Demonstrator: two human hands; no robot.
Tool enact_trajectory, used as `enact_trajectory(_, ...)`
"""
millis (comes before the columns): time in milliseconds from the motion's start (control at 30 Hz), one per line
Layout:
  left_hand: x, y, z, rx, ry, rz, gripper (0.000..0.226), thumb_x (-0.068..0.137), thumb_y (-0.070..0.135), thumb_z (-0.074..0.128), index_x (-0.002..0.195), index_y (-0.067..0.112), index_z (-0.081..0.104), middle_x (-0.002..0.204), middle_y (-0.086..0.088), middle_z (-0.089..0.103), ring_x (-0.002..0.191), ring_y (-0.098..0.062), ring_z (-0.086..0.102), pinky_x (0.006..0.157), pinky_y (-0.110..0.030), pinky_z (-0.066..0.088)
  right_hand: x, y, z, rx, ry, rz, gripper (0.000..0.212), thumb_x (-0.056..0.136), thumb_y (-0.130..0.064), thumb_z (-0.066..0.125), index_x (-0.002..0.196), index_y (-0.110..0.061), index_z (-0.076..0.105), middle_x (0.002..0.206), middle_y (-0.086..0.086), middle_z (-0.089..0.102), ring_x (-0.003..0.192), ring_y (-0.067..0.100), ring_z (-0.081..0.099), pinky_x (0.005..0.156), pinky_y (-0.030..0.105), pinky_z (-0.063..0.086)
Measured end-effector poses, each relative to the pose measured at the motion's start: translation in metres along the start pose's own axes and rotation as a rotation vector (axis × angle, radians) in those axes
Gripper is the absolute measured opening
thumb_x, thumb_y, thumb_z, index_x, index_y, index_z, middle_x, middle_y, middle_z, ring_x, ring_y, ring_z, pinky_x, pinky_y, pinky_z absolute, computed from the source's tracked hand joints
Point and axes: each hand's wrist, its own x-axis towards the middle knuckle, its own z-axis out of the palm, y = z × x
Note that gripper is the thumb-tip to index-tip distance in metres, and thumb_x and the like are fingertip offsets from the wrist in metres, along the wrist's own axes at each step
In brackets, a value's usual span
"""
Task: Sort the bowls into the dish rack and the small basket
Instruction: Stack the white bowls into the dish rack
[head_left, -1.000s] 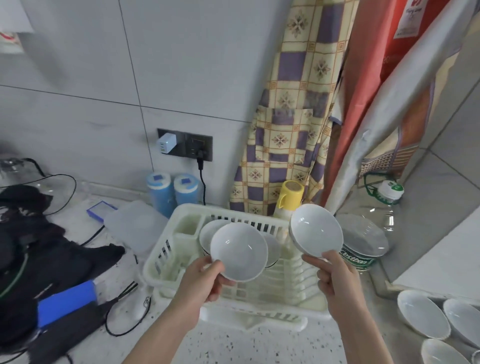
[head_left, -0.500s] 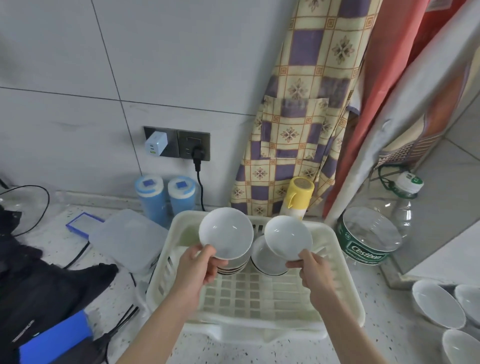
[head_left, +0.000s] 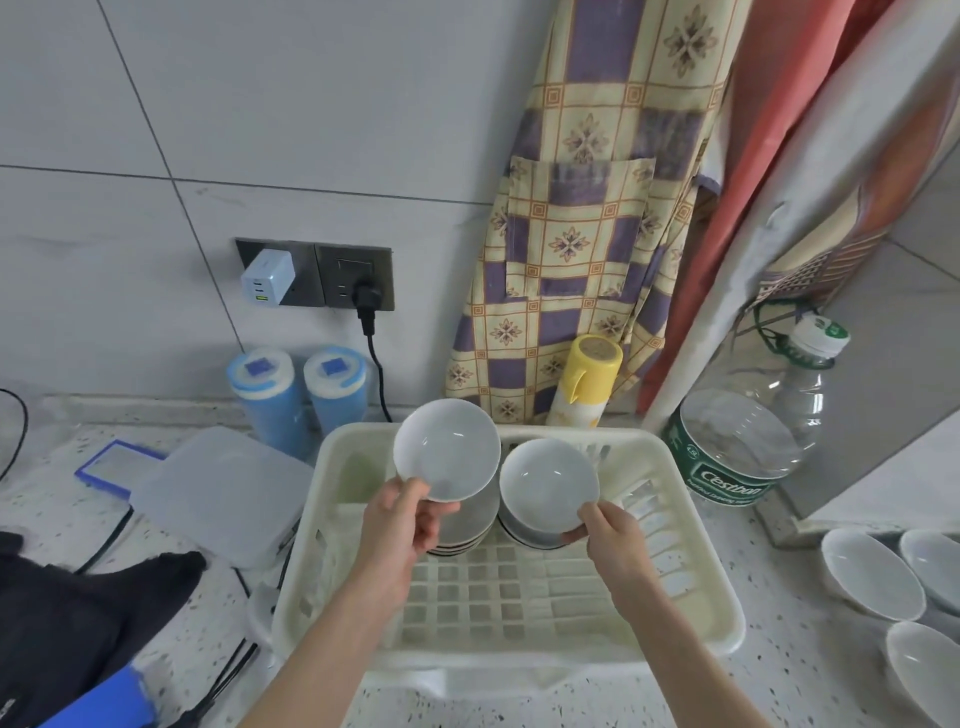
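The left hand (head_left: 402, 525) pinches a white bowl (head_left: 447, 449) at its near rim, thumb lying over the inside edge and the other fingers curled beneath, out of sight. That bowl is tilted with its hollow toward the camera and hangs above a stack of bowls (head_left: 465, 527) in the far left part of the dish rack (head_left: 696, 587); whether it touches the stack cannot be told. The right hand (head_left: 610, 538) grips a second bowl (head_left: 548, 486) at its near right rim, the thumb on the inner edge and the fingers curled under the outside wall. This second bowl sits low, just beside the first one, and appears nested into or resting on another stack (head_left: 524, 535) whose dark-edged rim shows below it. Both stacks stand toward the back of the rack, while the grid floor in front of them is bare. The rack rests on a speckled counter (head_left: 779, 691). At the right edge of the counter, well apart from the rack, lie three more bowls (head_left: 872, 579), each with its hollow facing up. A clear water bottle (head_left: 748, 441) stands just beyond the rack's right far corner, and a yellow can (head_left: 584, 382) stands behind its far rim. A lidded plastic box (head_left: 218, 488) lies to the rack's left.
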Motion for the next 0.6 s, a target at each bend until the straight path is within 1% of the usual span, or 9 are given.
enact_trajectory(33,0.001,-0.001,-0.001,-0.006,0.001,0.001,0.012,0.091,0.008,0.048,0.097,0.01,0.059,0.074,-0.02,0.074,0.045,-0.008,0.042,0.04,-0.018,0.035,0.0,0.0,0.0,-0.005,-0.005,-0.016,0.025,0.092,-0.013,0.045,0.086,-0.014,0.069,0.061,-0.001,0.072,0.07,0.009,0.054,0.061,0.029,0.037)
enact_trajectory(100,0.002,-0.003,-0.003,-0.011,0.001,0.002,0.013,0.091,0.009,0.048,0.098,0.01,0.059,0.073,-0.018,0.074,0.045,-0.008,0.043,0.041,-0.018,0.035,0.0,0.002,0.0,-0.006,-0.017,-0.051,0.024,0.093,-0.014,0.045,0.102,-0.023,0.066,0.06,0.004,0.071,0.062,-0.002,0.054,0.063,0.029,0.037)
enact_trajectory(167,0.003,-0.004,-0.005,-0.016,0.0,0.003,0.014,0.092,0.009,0.049,0.101,0.01,0.06,0.073,-0.018,0.074,0.046,-0.008,0.043,0.041,-0.019,0.035,0.001,0.005,-0.001,-0.018,-0.012,-0.066,0.026,0.094,-0.016,0.045,0.11,-0.027,0.063,0.058,0.005,0.07,0.063,-0.001,0.056,0.064,0.029,0.037)
enact_trajectory(233,0.003,-0.005,-0.006,-0.018,-0.005,0.004,0.014,0.092,0.01,0.049,0.102,0.01,0.059,0.074,-0.018,0.074,0.047,-0.009,0.043,0.042,-0.019,0.035,0.002,0.008,-0.001,-0.039,0.006,-0.076,0.027,0.095,-0.018,0.045,0.114,-0.029,0.061,0.057,0.004,0.07,0.072,0.007,0.061,0.065,0.03,0.039)
enact_trajectory(267,0.003,-0.005,-0.006,-0.018,-0.008,0.003,0.014,0.092,0.01,0.049,0.102,0.01,0.059,0.075,-0.018,0.074,0.048,-0.009,0.043,0.042,-0.02,0.035,0.002,0.009,-0.001,-0.045,0.013,-0.081,0.028,0.095,-0.018,0.045,0.114,-0.029,0.061,0.057,0.004,0.07,0.07,0.008,0.062,0.065,0.03,0.039)
enact_trajectory(400,0.003,-0.005,-0.003,-0.02,-0.019,0.0,0.014,0.092,0.009,0.05,0.102,0.01,0.06,0.074,-0.018,0.073,0.047,-0.01,0.043,0.043,-0.021,0.035,0.005,0.011,0.0,-0.105,0.01,-0.091,0.028,0.093,-0.017,0.045,0.114,-0.026,0.062,0.053,-0.001,0.067,0.055,-0.001,0.059,0.058,0.028,0.041)
enact_trajectory(467,0.003,-0.004,-0.002,-0.035,-0.024,-0.003,0.015,0.093,0.009,0.049,0.103,0.01,0.06,0.074,-0.018,0.073,0.045,-0.009,0.043,0.042,-0.021,0.036,0.006,0.012,0.0,-0.134,-0.006,-0.103,0.029,0.093,-0.015,0.046,0.115,-0.027,0.06,0.052,-0.003,0.066,0.053,-0.002,0.057,0.054,0.021,0.043)
enact_trajectory(533,0.003,-0.004,-0.002,-0.048,-0.022,-0.008,0.014,0.093,0.008,0.049,0.103,0.01,0.059,0.076,-0.018,0.074,0.044,-0.009,0.043,0.041,-0.02,0.036,0.006,0.013,0.0,-0.14,-0.017,-0.113,0.031,0.093,-0.014,0.047,0.116,-0.031,0.056,0.051,-0.005,0.065,0.051,-0.003,0.056,0.046,0.01,0.039)
enact_trajectory(600,0.004,-0.004,-0.001,-0.044,-0.017,-0.008,0.014,0.092,0.008,0.049,0.102,0.009,0.059,0.077,-0.019,0.074,0.044,-0.009,0.042,0.041,-0.02,0.036,0.008,0.013,0.0,-0.143,-0.016,-0.102,0.033,0.093,-0.013,0.047,0.119,-0.032,0.055,0.052,-0.005,0.065,0.05,-0.004,0.055,0.043,0.008,0.037)
